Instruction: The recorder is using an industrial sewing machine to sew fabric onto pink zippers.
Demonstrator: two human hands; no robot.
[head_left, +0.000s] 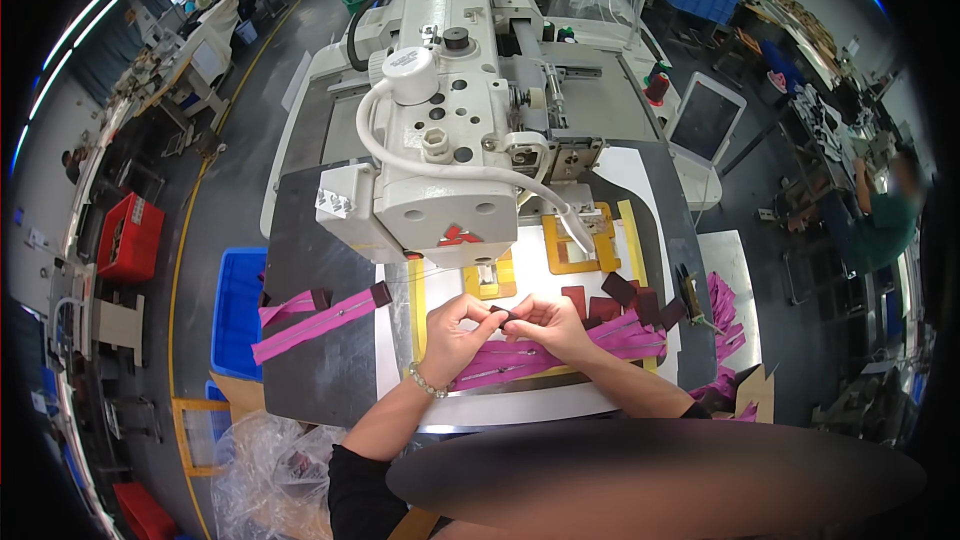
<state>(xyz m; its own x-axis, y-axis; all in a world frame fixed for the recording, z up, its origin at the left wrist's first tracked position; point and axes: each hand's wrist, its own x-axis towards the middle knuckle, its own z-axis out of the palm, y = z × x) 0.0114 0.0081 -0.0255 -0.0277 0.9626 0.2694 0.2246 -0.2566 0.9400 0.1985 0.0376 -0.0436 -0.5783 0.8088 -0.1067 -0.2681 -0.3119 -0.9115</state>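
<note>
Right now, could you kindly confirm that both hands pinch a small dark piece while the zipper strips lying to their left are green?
Not quite: the zipper strips to their left are pink, not green, as the head view shows. The rest is right: the left hand and right hand both pinch a small dark piece.

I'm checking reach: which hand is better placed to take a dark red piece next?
Probably the right hand: the dark red pieces lie on its side, farther from the left hand; both pinch a dark piece.
</note>
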